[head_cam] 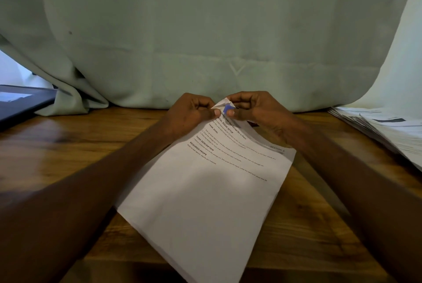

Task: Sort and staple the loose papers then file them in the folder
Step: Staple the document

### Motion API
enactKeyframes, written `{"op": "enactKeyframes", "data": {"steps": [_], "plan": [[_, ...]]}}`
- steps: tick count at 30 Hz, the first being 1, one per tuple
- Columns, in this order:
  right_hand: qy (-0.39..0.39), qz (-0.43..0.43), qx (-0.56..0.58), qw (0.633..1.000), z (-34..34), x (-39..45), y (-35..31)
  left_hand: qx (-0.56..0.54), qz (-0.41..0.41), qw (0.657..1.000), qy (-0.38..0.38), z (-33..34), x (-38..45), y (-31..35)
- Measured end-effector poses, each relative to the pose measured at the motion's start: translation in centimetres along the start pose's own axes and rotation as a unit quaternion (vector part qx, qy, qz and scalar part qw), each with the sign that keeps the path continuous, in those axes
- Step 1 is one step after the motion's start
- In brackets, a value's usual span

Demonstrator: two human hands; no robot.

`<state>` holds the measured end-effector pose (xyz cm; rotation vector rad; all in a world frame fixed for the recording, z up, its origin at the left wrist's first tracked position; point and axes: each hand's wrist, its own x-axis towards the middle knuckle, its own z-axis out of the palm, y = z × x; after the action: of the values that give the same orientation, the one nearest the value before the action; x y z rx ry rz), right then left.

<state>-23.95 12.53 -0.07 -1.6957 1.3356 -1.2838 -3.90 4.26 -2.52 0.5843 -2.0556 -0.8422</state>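
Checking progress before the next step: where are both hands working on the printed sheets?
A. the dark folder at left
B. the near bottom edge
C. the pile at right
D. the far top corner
D: the left hand and right hand both pinch the folded far corner of the printed sheets.

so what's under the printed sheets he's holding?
Wooden table under the printed sheets. Both hands, left hand and right hand, pinch the far corner. Anything beneath the sheets is hidden.
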Motion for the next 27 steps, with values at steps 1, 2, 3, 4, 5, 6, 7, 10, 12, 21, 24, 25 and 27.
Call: {"op": "enactKeyframes", "data": {"steps": [1, 2, 3, 4, 5, 6, 7, 10, 12, 21, 24, 25, 27], "plan": [[-0.010, -0.002, -0.001, 1.000, -0.1, 0.1, 0.1, 0.000, -0.003, 1.000, 0.002, 0.0, 0.0, -0.1], [-0.016, -0.003, -0.004, 1.000, -0.2, 0.1, 0.1, -0.001, -0.007, 1.000, 0.004, 0.0, 0.1, -0.2], [-0.019, -0.001, -0.001, 1.000, -0.3, 0.1, 0.1, -0.003, -0.012, 1.000, 0.004, 0.1, 0.1, -0.3], [-0.018, 0.004, 0.001, 1.000, -0.4, 0.0, 0.1, -0.009, -0.017, 1.000, 0.004, 0.1, 0.2, -0.4], [-0.014, 0.005, 0.000, 1.000, -0.7, 0.0, 0.1, -0.017, -0.022, 1.000, 0.005, 0.0, 0.2, -0.5], [-0.007, 0.007, -0.004, 1.000, -0.9, 0.0, 0.1, -0.024, -0.027, 0.999, 0.007, -0.1, 0.3, -0.7], [0.000, 0.009, -0.005, 1.000, -1.2, 0.1, 0.2, -0.029, -0.033, 0.999, 0.010, -0.2, 0.3, -0.8], [0.017, 0.019, 0.021, 0.999, -2.1, 0.2, 0.6, -0.065, -0.054, 0.996, 0.011, -0.5, 0.1, -0.7], [0.024, 0.028, 0.026, 0.999, -2.4, 0.2, 0.7, -0.090, -0.066, 0.994, 0.011, -0.5, 0.1, -0.6], [0.011, 0.019, -0.055, 0.998, 0.7, 0.4, 0.6, -0.097, -0.107, 0.989, 0.012, -1.0, 0.0, 0.1], [0.032, 0.012, -0.051, 0.998, 1.5, 0.6, 0.7, -0.089, -0.114, 0.988, 0.049, -1.0, 0.1, -0.5], [0.055, 0.009, -0.067, 0.996, 1.5, 0.7, 0.6, -0.090, -0.122, 0.986, 0.064, -1.0, 0.1, -0.7], [0.107, 0.021, -0.071, 0.992, 1.2, 0.9, 0.4, -0.102, -0.134, 0.981, 0.091, -1.3, 0.0, -0.8]]}}
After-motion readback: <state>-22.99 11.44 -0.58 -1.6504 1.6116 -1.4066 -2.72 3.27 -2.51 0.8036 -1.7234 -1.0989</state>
